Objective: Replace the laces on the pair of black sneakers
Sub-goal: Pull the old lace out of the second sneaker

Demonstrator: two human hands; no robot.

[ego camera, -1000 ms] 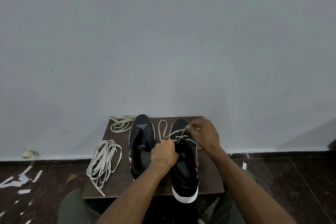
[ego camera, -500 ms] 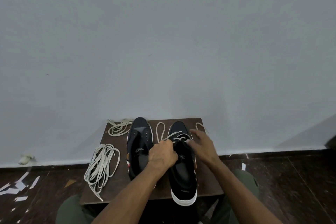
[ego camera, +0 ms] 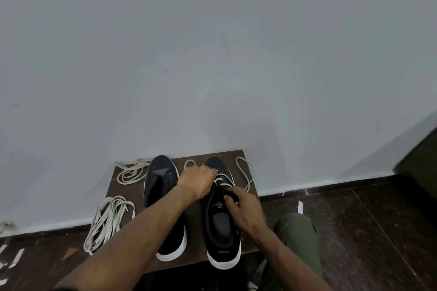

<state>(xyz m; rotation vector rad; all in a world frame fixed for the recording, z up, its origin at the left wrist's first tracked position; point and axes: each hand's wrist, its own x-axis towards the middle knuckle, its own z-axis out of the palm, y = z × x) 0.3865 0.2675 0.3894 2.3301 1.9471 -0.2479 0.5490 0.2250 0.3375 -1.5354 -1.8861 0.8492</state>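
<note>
Two black sneakers with white soles stand side by side on a small brown table, toes toward the wall. The left sneaker has bare eyelets. The right sneaker carries a cream lace through its front eyelets, with loose loops trailing on both sides of the toe. My left hand reaches across to the right sneaker's front eyelets and pinches the lace there. My right hand grips the right side of that sneaker beside the tongue.
A bundle of cream laces hangs over the table's left edge, and another lace lies at its back left corner. Grey wall rises right behind the table. White scraps litter the dark floor at left. My knee is at right.
My left hand moved forward from the sneaker's tongue to the front eyelets. My right hand drew back from the lace to the sneaker's side. The view shifted right.
</note>
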